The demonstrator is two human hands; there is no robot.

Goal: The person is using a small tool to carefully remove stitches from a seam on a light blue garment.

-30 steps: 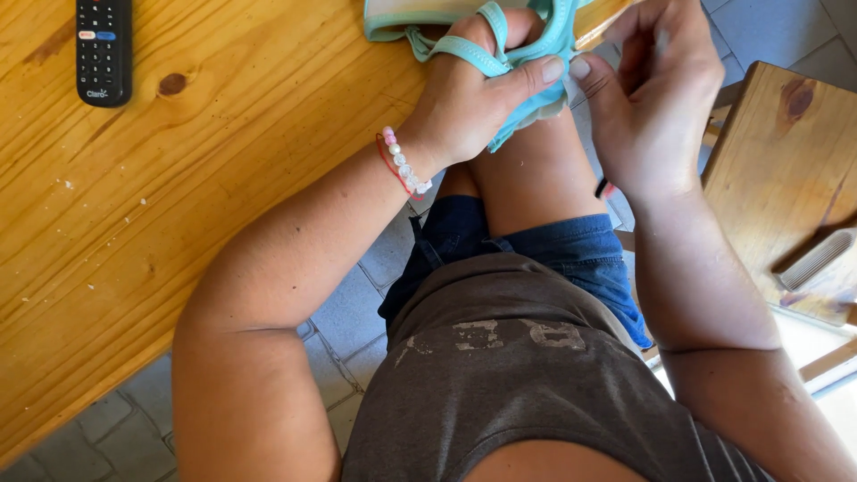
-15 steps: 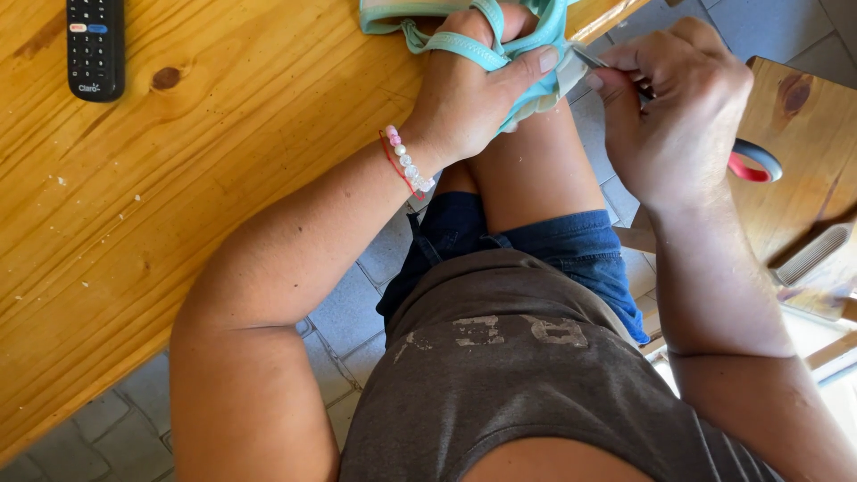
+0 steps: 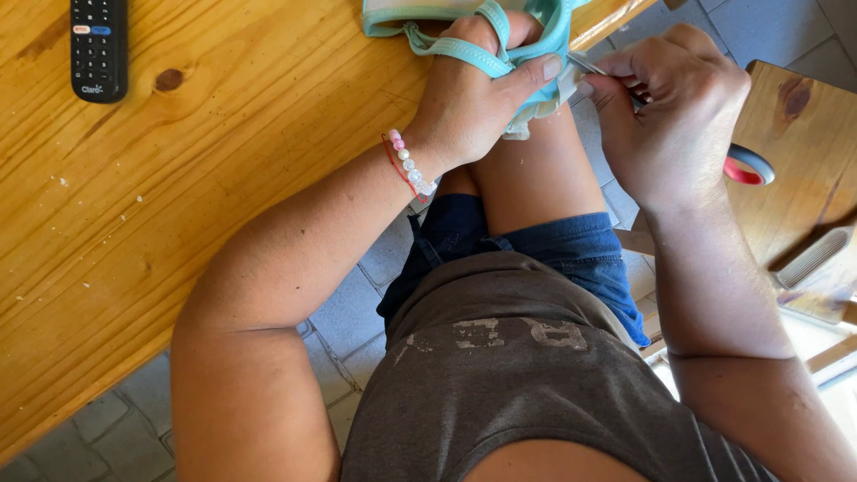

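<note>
Head view: left hand [image 3: 473,89] clenched on teal garment [image 3: 500,36]; right hand [image 3: 674,112] gripping scissors [image 3: 745,165].

I count two hands: left hand [image 3: 473,107] and right hand [image 3: 674,112], both past the wooden table [image 3: 178,223] edge; one teal garment [image 3: 464,27], one pair of scissors [image 3: 741,165], one remote control [image 3: 98,46] on that table, one bead bracelet [image 3: 409,165]

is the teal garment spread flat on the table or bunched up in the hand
Bunched up. The left hand grips the teal garment at the table edge, straps looped over its fingers; the right hand holds scissors to it.
</note>
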